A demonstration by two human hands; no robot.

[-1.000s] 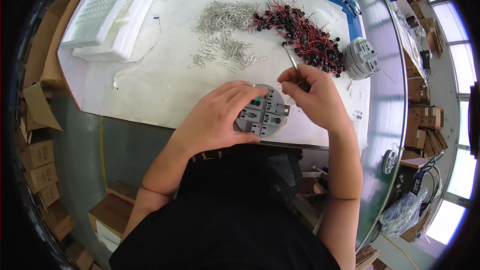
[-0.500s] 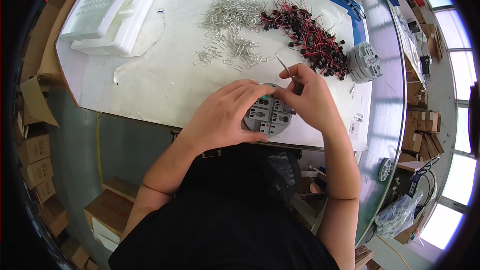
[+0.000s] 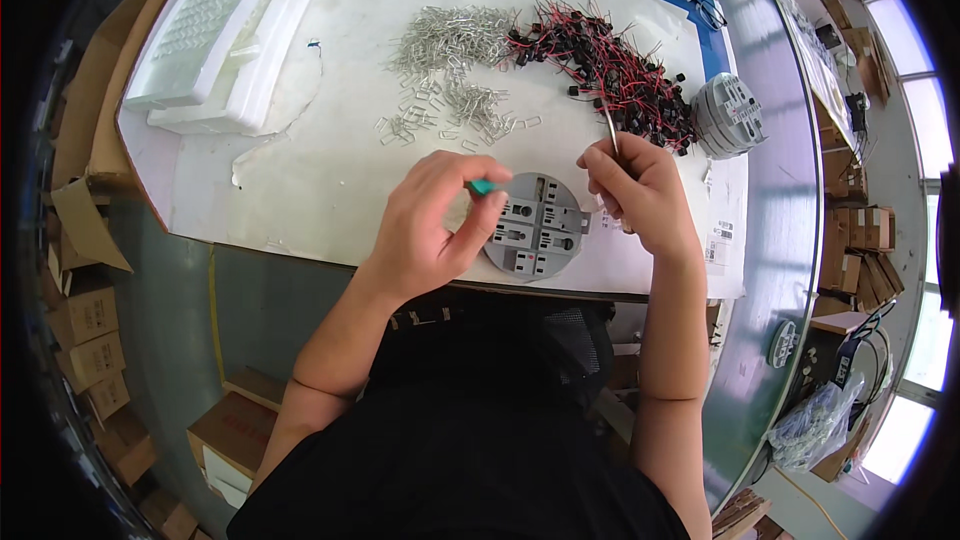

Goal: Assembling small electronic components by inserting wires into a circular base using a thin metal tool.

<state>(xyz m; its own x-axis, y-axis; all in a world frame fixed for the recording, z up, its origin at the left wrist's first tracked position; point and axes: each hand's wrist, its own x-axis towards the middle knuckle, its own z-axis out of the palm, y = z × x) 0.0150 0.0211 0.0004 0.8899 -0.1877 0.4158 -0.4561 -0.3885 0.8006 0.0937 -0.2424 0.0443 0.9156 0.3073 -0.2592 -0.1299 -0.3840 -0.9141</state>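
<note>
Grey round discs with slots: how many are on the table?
2. One disc lies at the near table edge between the left hand and right hand. The other disc sits farther right, beside the wire pile.

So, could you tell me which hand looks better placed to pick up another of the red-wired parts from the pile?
Probably the right hand: it sits just below the red-and-black wired pile, tweezers pointing toward it. The left hand is farther off, pinching a small teal piece beside the grey round base.

Left hand point(image 3: 435, 225) pinching teal part point(image 3: 484, 187), right hand point(image 3: 640, 195) gripping tweezers point(image 3: 611, 132), grey round base point(image 3: 538, 227) between.
</note>
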